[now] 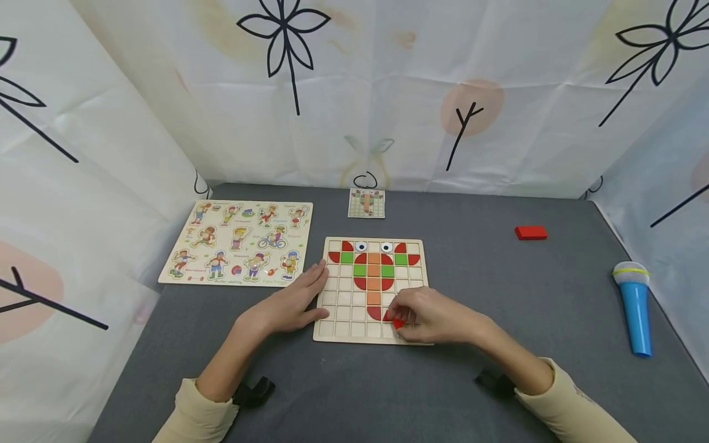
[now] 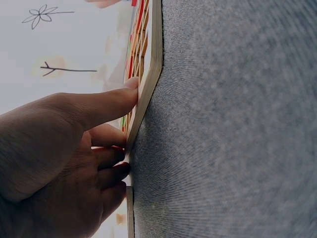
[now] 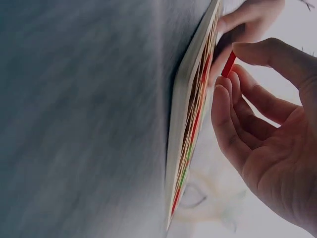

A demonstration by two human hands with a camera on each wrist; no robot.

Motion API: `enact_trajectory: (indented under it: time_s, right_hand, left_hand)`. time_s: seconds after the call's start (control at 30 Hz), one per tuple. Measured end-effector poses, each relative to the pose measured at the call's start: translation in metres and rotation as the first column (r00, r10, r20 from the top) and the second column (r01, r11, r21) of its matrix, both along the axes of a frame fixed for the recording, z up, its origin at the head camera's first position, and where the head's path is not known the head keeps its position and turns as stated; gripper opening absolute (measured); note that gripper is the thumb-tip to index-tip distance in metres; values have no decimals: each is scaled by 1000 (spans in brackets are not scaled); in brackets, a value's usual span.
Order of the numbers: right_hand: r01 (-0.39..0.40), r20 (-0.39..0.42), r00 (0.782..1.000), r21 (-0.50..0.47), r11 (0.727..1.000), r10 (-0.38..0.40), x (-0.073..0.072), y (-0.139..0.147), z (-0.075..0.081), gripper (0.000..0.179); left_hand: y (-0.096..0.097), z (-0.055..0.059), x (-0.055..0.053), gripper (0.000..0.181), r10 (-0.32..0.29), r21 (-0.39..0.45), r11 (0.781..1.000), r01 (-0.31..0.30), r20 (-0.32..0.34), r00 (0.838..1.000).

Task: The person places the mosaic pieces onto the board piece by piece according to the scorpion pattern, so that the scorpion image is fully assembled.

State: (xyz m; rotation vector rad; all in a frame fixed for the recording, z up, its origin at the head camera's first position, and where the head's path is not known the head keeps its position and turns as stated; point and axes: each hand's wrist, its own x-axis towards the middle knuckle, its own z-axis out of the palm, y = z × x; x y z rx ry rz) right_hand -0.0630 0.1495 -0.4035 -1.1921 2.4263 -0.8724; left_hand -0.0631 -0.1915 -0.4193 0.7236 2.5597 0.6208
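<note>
A square wooden grid board (image 1: 343, 332) lies on the dark table, with red, green and orange tiles and two eye tiles forming a pattern in it. My left hand (image 1: 290, 301) rests against its left edge, fingers extended, thumb (image 2: 116, 101) touching the rim in the left wrist view. Over the board's lower right part, my right hand (image 1: 434, 317) pinches a small red tile (image 3: 229, 64) between thumb and fingers. That tile is held above the grid beside a red rounded tile (image 1: 373, 313). The right hand hides some cells near it.
Behind the board lies a small pattern card (image 1: 366, 203). A wooden picture board (image 1: 172, 278) with sports figures is at the left. A red block (image 1: 530, 232) lies at the back right, and a blue toy microphone (image 1: 637, 311) near the right edge. White curtains surround the table.
</note>
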Motion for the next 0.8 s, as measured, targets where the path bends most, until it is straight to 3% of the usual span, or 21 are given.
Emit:
enact_trajectory:
  time_s: [0.37,0.8]
  right_hand:
    - [-46,-107,992,144,989,61,7,-25,-1,11]
    - [-34,-44,998,85,996,38,2,-19,0,11]
  left_hand:
    - [-1,-1,-1,86,2,-2,1000,-2,8,1000]
    - [-1,-1,-1,86,8,-6,1000,-8,17,1000]
